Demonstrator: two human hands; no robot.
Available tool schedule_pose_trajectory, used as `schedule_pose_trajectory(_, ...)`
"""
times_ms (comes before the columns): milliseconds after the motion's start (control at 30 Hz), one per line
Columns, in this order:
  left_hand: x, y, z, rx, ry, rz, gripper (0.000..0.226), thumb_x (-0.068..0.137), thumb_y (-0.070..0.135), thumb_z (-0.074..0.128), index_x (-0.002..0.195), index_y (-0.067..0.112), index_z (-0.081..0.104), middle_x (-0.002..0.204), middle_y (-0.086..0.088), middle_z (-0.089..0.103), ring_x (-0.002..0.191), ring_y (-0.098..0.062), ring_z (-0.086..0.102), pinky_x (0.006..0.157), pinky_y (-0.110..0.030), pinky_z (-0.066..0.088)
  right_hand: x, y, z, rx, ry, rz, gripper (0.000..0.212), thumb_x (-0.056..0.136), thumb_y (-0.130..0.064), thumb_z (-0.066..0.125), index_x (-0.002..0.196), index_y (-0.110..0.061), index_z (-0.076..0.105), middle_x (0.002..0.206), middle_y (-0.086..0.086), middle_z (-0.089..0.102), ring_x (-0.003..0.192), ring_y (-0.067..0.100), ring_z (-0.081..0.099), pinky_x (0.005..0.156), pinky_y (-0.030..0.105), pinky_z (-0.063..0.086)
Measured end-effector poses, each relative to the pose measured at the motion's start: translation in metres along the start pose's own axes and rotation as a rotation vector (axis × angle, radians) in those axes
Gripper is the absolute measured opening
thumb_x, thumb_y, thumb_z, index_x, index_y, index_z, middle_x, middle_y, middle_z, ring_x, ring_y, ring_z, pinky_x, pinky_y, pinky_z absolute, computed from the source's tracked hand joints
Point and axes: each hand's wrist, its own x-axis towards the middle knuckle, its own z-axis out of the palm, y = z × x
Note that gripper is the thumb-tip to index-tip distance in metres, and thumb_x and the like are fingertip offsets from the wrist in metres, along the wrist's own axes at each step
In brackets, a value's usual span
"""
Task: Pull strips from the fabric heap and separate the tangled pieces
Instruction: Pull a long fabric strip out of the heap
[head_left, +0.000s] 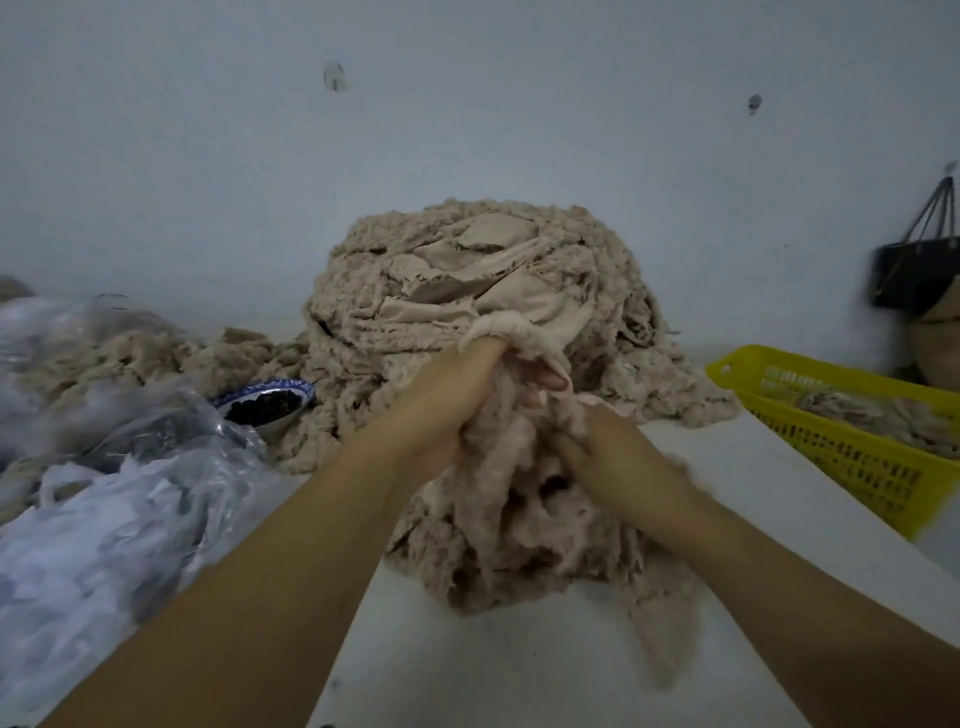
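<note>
A tall heap of beige, fuzzy fabric strips (467, 291) stands on the white table (519, 665) against the wall. In front of it hangs a tangled bunch of the same strips (519, 525), trailing down onto the table. My left hand (447, 400) grips the top of this bunch, with a strip looped over its fingers. My right hand (618, 457) grips the bunch lower down on its right side, its fingers buried in the fabric.
Crumpled clear plastic bags (104, 499) and more beige scraps lie at the left. A blue-rimmed bowl of dark bits (267, 402) sits beside the heap. A yellow plastic basket (852, 447) with strips stands at the right. A black bag (914, 270) hangs on the wall.
</note>
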Motion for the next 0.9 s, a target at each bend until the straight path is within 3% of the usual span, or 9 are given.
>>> schedule_pose_trajectory(133,0.000,-0.002,-0.048,-0.340,0.425,-0.072,0.032,0.101,0.015,0.049,0.079,0.012,0.072,0.060,-0.002,0.064,0.044,-0.010,0.050,0.040,-0.019,0.045,-0.016,0.056,-0.015,-0.342,-0.036,0.370,0.029,0.099,-0.011,0.048,0.127,-0.008,0.056,0.127,0.017,0.058,0.115,0.032,0.054,0.091,0.042,0.048)
schedule_pose_trajectory(333,-0.006,-0.027,-0.085,-0.588,0.516,-0.220,0.023,0.099,0.014,0.053,0.079,0.015,0.064,0.074,0.002,0.063,0.079,-0.019,0.059,0.090,-0.038,0.056,-0.009,0.088,-0.040,-0.408,0.044,0.474,0.028,0.099,-0.012,0.049,0.126,-0.013,0.058,0.122,0.014,0.057,0.103,0.032,0.056,0.074,0.039,0.047)
schedule_pose_trajectory(433,-0.011,-0.023,-0.108,-0.599,0.526,-0.123,0.022,0.096,0.019,0.056,0.097,0.015,0.078,0.094,0.006,0.076,0.070,-0.013,0.062,0.059,-0.026,0.057,-0.015,0.100,-0.054,-0.402,0.049,0.634,0.027,0.100,-0.006,0.045,0.124,-0.012,0.058,0.125,0.020,0.060,0.095,0.036,0.060,0.078,0.041,0.047)
schedule_pose_trajectory(533,-0.012,-0.022,-0.118,-0.448,0.473,-0.054,0.029,0.099,0.017,0.051,0.105,0.014,0.079,0.114,0.004,0.075,0.046,-0.008,0.036,0.039,-0.018,0.036,-0.016,0.105,-0.060,-0.310,0.101,0.712,0.037,0.100,-0.003,0.043,0.135,-0.007,0.053,0.119,0.022,0.061,0.103,0.041,0.060,0.084,0.042,0.048)
schedule_pose_trajectory(633,-0.006,-0.025,-0.103,-0.045,0.463,-0.121,0.028,0.100,0.012,0.047,0.106,0.010,0.074,0.113,-0.014,0.074,0.049,-0.008,0.045,0.043,-0.019,0.044,0.003,0.077,-0.063,-0.033,0.171,0.669,0.015,0.100,-0.005,0.045,0.107,-0.010,0.057,0.108,0.011,0.055,0.086,0.031,0.056,0.071,0.031,0.043)
schedule_pose_trajectory(700,-0.001,-0.029,-0.092,0.390,0.429,-0.168,0.022,0.099,0.019,0.052,0.110,0.014,0.069,0.123,-0.019,0.067,0.071,-0.014,0.061,0.059,-0.028,0.049,0.021,0.051,-0.069,0.070,0.214,0.596,0.013,0.099,-0.010,0.046,0.100,-0.011,0.059,0.107,0.013,0.057,0.093,0.027,0.056,0.077,0.031,0.040)
schedule_pose_trajectory(733,0.002,-0.031,-0.084,0.598,0.376,-0.174,0.027,0.097,0.025,0.056,0.122,0.018,0.065,0.136,-0.013,0.060,0.099,-0.019,0.063,0.077,-0.033,0.053,0.028,0.037,-0.073,0.075,0.229,0.544,0.016,0.100,-0.014,0.046,0.102,-0.009,0.062,0.108,0.014,0.058,0.095,0.028,0.057,0.079,0.032,0.040)
schedule_pose_trajectory(800,0.010,-0.031,-0.061,0.806,0.229,-0.058,0.059,0.094,0.040,0.063,0.147,0.026,0.043,0.158,0.001,0.034,0.141,-0.020,0.036,0.110,-0.037,0.036,0.038,0.008,-0.076,0.105,0.240,0.445,0.018,0.101,-0.024,0.046,0.098,-0.013,0.061,0.097,0.007,0.058,0.081,0.019,0.056,0.069,0.031,0.039)
schedule_pose_trajectory(900,0.022,-0.028,-0.004,0.818,0.009,0.207,0.067,0.086,0.056,0.069,0.141,0.026,0.047,0.147,0.001,0.045,0.134,-0.018,0.041,0.106,-0.031,0.035,0.047,-0.020,-0.074,0.102,0.201,0.285,0.014,0.101,-0.031,0.045,0.095,-0.022,0.054,0.077,-0.004,0.054,0.067,0.016,0.050,0.057,0.029,0.036)
